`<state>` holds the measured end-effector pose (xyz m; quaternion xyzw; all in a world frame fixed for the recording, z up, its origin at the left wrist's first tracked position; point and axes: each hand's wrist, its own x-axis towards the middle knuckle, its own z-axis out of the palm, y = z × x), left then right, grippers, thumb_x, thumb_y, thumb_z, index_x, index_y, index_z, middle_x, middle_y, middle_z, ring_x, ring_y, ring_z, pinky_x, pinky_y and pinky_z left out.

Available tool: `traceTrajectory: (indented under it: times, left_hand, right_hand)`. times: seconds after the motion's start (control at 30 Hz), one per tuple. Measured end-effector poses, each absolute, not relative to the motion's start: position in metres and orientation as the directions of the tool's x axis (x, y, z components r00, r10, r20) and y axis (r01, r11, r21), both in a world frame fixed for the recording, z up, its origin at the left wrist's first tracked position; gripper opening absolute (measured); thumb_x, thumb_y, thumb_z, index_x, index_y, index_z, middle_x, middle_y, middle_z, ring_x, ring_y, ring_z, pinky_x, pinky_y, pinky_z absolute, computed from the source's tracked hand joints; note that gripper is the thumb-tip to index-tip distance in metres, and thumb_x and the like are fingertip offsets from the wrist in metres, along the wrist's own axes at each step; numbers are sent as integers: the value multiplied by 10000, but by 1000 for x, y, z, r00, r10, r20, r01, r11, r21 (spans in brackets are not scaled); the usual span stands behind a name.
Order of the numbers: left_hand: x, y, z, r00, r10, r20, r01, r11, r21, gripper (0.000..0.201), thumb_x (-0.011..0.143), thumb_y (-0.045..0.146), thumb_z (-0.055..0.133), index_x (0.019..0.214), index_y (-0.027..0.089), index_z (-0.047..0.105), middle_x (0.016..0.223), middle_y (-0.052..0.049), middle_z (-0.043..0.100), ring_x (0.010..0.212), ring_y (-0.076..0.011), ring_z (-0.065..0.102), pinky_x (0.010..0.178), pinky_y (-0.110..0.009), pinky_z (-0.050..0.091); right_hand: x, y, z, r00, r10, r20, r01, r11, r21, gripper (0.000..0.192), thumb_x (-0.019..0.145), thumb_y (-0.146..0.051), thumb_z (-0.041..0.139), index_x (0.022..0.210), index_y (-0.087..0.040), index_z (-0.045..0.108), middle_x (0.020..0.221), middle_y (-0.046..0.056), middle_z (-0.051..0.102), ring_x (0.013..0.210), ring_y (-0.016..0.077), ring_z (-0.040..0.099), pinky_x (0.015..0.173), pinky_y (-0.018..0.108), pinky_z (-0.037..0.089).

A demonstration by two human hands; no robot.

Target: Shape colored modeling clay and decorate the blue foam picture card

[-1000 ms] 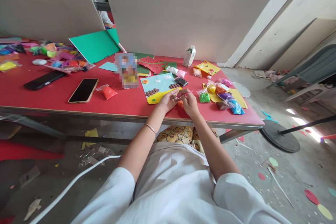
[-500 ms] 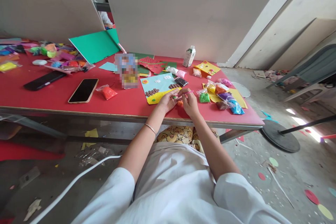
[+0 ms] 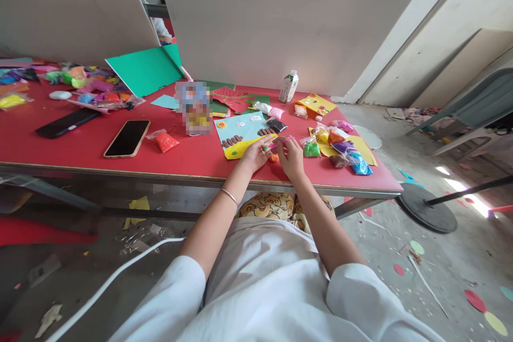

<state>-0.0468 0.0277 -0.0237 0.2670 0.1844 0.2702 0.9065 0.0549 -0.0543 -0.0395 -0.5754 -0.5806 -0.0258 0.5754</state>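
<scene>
My left hand (image 3: 255, 156), a bangle on its wrist, holds a small piece of green clay (image 3: 265, 148) at its fingers. Close beside it, my right hand (image 3: 292, 159) grips a thin pink modelling tool (image 3: 285, 140), whose left end reaches towards the left fingers. An orange clay piece (image 3: 274, 158) lies on the table between the hands. Just behind them is a light blue card (image 3: 236, 129) with a yellow lower strip, brown clay fences, white clouds and a sun. The fingertips partly cover one another.
Bags of coloured clay (image 3: 343, 147) lie right on the red table (image 3: 200, 154), with a green clay bag (image 3: 311, 147) nearest. A black bag (image 3: 277, 125) and a bottle (image 3: 289, 86) stand behind. Left are a phone (image 3: 127, 139) and a red-orange clay bag (image 3: 165, 140). A grey partition (image 3: 280, 26) closes the back.
The pink tool has turned in my right hand and its end has shifted left towards my left fingers. My left hand stays nearly in place with the green clay.
</scene>
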Motion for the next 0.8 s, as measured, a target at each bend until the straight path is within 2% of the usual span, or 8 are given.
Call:
traceTrajectory:
  times: [0.23,0.37,0.6,0.8]
  left_hand:
    - [-47,25,-20,778,599,-189,-403,707,581,611,817,-54,323,1401,99,421,1190,-112,664,815,-99,669,718,-172,511]
    - [-47,25,-18,778,596,-199,-408,720,561,607,820,-54,331,1395,112,432,1195,-111,663,868,-108,677,795,-187,516]
    - [-46,29,-23,791,583,-185,-393,717,577,629,818,-49,334,1410,148,415,1249,-102,635,755,-79,662,620,-149,495]
    - [-46,30,-25,788,586,-189,-403,723,561,640,812,-44,346,1403,185,429,1268,-95,621,968,-128,665,714,-177,521]
  right_hand:
    - [54,-54,-38,325,633,702,713,324,-622,161,931,-302,442,895,-230,581,961,79,627,701,175,658,618,324,574]
    - [53,-54,-38,328,638,697,716,313,-624,163,931,-308,439,889,-237,579,965,77,633,710,178,655,623,329,571]
    - [53,-55,-37,332,628,704,755,271,-598,170,926,-320,438,853,-232,565,929,74,648,688,174,633,586,309,544]
    - [53,-55,-37,326,618,715,775,258,-577,179,920,-329,441,852,-230,574,918,76,663,709,186,631,589,313,538]
